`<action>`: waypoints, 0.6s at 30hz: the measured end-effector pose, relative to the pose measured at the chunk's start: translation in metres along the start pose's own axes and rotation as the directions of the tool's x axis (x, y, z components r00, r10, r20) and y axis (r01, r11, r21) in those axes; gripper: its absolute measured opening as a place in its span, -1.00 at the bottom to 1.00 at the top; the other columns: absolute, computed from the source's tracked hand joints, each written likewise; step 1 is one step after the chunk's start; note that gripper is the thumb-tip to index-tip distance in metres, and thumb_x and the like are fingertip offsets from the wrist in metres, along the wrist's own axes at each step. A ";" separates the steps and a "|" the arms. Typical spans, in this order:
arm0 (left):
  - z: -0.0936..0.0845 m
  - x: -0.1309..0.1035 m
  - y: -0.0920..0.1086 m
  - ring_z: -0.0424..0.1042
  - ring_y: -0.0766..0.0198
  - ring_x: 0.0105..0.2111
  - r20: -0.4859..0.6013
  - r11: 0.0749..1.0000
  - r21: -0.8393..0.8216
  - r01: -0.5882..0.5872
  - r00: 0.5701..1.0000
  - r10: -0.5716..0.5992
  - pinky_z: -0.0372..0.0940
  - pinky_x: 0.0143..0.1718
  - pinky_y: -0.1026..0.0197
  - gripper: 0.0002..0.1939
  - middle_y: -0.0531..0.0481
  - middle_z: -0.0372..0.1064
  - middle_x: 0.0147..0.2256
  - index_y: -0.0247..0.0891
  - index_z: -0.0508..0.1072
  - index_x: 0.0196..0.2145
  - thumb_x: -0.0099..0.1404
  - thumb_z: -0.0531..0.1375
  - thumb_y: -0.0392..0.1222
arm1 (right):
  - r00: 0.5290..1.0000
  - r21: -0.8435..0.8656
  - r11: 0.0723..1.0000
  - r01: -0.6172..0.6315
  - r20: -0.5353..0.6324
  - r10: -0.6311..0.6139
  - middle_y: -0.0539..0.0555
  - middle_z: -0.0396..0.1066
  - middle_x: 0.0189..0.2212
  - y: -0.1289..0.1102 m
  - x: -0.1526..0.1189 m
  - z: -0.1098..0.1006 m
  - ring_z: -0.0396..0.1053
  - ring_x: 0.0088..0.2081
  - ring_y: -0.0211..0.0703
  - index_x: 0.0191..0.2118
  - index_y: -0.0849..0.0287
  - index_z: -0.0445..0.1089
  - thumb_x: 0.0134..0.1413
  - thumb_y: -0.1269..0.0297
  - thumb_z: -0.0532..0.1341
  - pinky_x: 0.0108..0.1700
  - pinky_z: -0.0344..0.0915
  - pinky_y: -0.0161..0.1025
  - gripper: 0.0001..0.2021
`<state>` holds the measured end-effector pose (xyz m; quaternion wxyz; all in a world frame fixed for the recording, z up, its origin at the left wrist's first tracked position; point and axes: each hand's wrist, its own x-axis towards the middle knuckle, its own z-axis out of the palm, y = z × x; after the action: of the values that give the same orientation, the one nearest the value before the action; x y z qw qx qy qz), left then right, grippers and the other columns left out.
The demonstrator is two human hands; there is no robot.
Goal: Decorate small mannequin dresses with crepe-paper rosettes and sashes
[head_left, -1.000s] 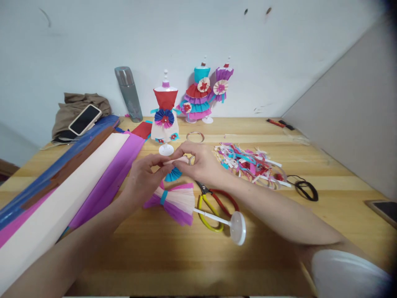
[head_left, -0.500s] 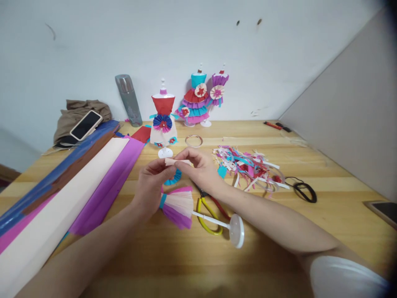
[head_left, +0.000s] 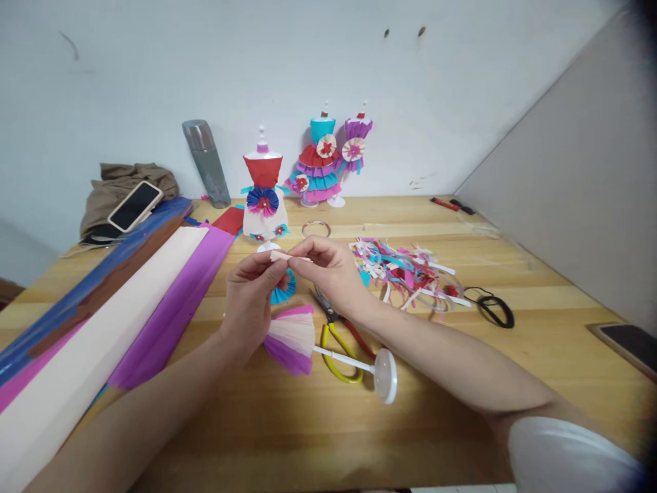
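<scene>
A small cream paper strip [head_left: 278, 256] is pinched between the fingertips of my left hand [head_left: 249, 294] and my right hand [head_left: 333, 274], above the middle of the table. Just beneath the fingers lies a pleated turquoise paper piece [head_left: 282, 290], partly hidden. A small stand with a pink, cream and purple paper skirt [head_left: 293, 338] lies on its side by my left wrist, its white round base [head_left: 385, 376] to the right. Under my right wrist are scissors [head_left: 329, 352] with yellow and red handles, blades apart.
Dressed mini mannequins [head_left: 263, 181] stand at the back beside a bottle [head_left: 208, 168]. Long coloured paper sheets [head_left: 123, 308] cover the left side, below a phone [head_left: 135, 206] on brown cloth. Paper scraps [head_left: 400, 270], a black cord [head_left: 497, 313] and another phone [head_left: 629, 346] are at right.
The camera view has shifted slightly. Both hands still pinch the cream strip, which looks narrower and more folded, and more of the scissors' blades shows.
</scene>
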<state>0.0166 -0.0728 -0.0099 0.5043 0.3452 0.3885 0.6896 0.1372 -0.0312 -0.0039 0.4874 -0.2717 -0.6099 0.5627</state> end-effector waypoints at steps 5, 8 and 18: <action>-0.003 0.003 0.010 0.29 0.45 -0.59 0.018 0.997 -0.038 0.074 0.997 -0.074 0.18 -0.55 0.37 -0.91 0.12 0.37 -0.60 -0.25 0.53 -0.51 -0.02 0.36 -0.26 | 0.997 -0.089 0.995 0.037 0.067 -0.031 -0.01 0.47 -0.47 -0.011 0.008 -0.010 0.39 -0.41 -0.25 -0.44 0.16 0.44 -0.08 0.26 0.30 -0.28 0.33 -0.25 -0.91; -0.010 0.009 0.020 0.33 0.44 -0.54 0.027 0.996 -0.037 0.077 0.997 -0.076 0.21 -0.50 0.37 -0.95 0.11 0.39 -0.56 -0.27 0.49 -0.53 0.02 0.31 -0.29 | 0.996 -0.238 0.968 0.078 0.067 -0.064 0.03 0.52 -0.35 -0.018 0.018 -0.036 0.43 -0.29 -0.19 -0.35 0.14 0.49 -0.07 0.26 0.30 -0.18 0.34 -0.20 -0.88; -0.014 0.019 0.041 0.44 0.32 -0.34 0.055 0.985 0.056 0.162 0.985 -0.165 0.30 -0.23 0.27 -0.93 0.05 0.49 -0.45 -0.30 0.42 -0.54 0.06 0.24 -0.35 | 0.946 -0.825 0.560 0.069 0.232 0.225 0.04 0.52 -0.46 0.019 0.015 -0.126 0.37 -0.45 -0.26 -0.38 0.26 0.53 -0.14 0.52 0.20 -0.36 0.24 -0.34 -0.82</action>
<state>-0.0177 -0.0651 0.0212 0.5613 0.3455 0.4180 0.6251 0.2406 0.0388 -0.0313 0.1753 -0.4022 -0.8573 0.2692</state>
